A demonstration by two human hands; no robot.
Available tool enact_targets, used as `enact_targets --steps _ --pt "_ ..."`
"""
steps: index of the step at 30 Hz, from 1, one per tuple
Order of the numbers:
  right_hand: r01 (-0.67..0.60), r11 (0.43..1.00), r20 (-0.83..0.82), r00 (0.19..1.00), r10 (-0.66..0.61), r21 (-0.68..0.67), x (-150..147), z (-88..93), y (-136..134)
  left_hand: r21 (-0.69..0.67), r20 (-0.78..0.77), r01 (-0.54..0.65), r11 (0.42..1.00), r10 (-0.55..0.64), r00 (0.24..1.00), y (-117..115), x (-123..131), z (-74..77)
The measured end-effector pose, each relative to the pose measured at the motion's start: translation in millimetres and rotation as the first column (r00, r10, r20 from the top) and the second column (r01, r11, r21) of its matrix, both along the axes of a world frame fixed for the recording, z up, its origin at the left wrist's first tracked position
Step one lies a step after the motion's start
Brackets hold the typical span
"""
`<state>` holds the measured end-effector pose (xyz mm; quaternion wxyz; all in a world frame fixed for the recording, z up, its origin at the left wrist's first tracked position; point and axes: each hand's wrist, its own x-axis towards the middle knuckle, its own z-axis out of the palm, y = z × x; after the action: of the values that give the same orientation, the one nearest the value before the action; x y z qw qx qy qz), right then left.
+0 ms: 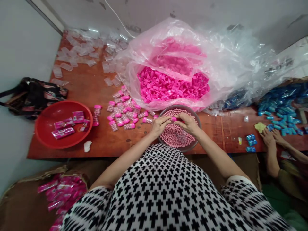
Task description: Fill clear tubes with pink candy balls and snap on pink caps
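The left hand (pixel 159 125) and right hand (pixel 188 124) are almost shut, pinching a small pink piece (pixel 174 119) together above a bowl (pixel 180 106) of pink balls (pixel 176 136)

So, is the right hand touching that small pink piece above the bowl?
Touching. The head view shows the fingertips of the right hand pressed against the small pink piece, over the bowl.

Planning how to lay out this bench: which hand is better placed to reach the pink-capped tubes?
Probably the left hand. It sits at the left side of the bowl of pink beads, closer to the clear pink-capped tubes, while the right hand is farther away, over the bowl's right side.
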<state>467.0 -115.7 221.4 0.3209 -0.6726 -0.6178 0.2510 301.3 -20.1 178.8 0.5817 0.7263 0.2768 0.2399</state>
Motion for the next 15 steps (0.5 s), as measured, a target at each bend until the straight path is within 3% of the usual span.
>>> enact_targets --steps 5,7,9,11,13,15 --pt "-0.053 0.999 0.092 0.994 0.053 -0.004 -6 0.9 -6 0.047 -0.007 0.074 0.996 -0.074 0.997 -2 -2 0.8" --pt "-0.021 0.999 0.014 1.0 0.022 -0.04 -7 3.3 -5 0.005 -0.009 0.059 0.998 -0.058 0.998 -4 -3 -0.6" --pt "0.034 0.996 -0.179 0.983 -0.05 -0.088 -7 6.1 -5 -0.105 0.013 0.021 0.994 -0.019 1.0 -5 -3 -2.3" --pt "0.066 0.986 -0.464 0.876 -0.131 -0.154 -7 8.1 -8 -0.263 0.049 -0.022 0.965 0.036 0.998 -5 -4 -3.6" --pt "0.081 0.973 -0.706 0.675 -0.212 -0.215 -7 8.2 -12 -0.385 0.068 -0.05 0.922 0.083 0.994 -4 -5 -4.0" --pt "0.126 0.955 -0.815 0.499 -0.294 -0.267 -7 5.7 -17 -0.407 0.067 -0.058 0.912 0.093 0.993 -2 -6 -3.2"
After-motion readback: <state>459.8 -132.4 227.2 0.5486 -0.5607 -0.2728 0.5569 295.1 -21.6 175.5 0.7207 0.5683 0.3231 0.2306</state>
